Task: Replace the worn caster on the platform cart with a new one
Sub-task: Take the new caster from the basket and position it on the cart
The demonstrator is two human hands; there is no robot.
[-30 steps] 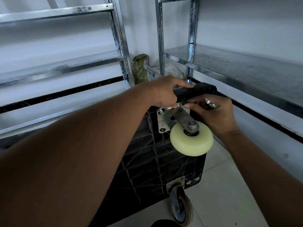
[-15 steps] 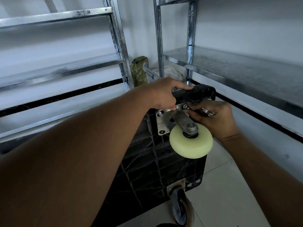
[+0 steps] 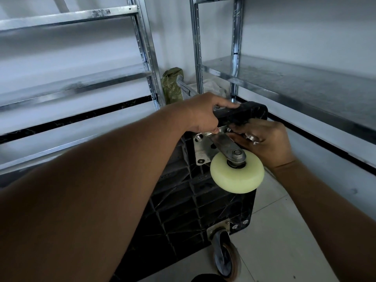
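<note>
Steel shelving (image 3: 305, 82) behind upended cart (image 3: 193, 210)

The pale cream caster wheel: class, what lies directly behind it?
Behind the pale cream caster wheel sits the ribbed black plastic underside of the cart and a silver mounting plate with bolts. The wheel and the right hand cover the plate's right part.

Two casters (image 3: 237, 171) (image 3: 224, 259), two hands (image 3: 203, 115) (image 3: 266, 141)
</note>
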